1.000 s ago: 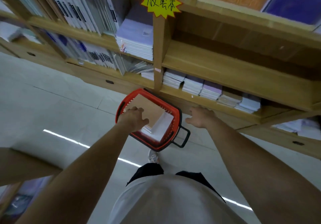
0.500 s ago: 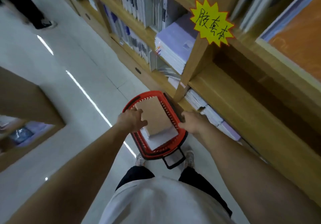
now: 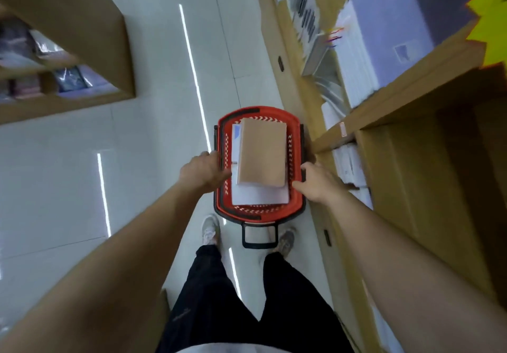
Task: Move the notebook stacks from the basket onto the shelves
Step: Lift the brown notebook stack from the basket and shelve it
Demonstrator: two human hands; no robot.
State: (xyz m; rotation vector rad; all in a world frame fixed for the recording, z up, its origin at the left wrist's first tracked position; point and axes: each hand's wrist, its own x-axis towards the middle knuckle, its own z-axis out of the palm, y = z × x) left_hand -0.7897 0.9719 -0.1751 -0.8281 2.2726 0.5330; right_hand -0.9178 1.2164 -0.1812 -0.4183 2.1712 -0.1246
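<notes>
Notebooks sit in the red basket [image 3: 259, 213] on the floor at the centre of the frame, just ahead of the person's shoes [image 3: 210, 229] and dark trousers [image 3: 241, 298]. The brown stack [image 3: 262, 152] lies on top of a wider white stack [image 3: 259, 196], which makes it the easiest to take first. The left hand [image 3: 201, 171] reaches in from the left with its fingers curled around the stacks' left edge. The right hand [image 3: 317, 185] comes in from the right, fingers bent at the opposite edge; how firmly either hand grips cannot be told. Hands on both sides suggest a lift that keeps the pile square. Nothing is raised yet. Farther right, the wooden shelves [image 3: 411, 84] stand close, with a bare bay at the right edge.
</notes>
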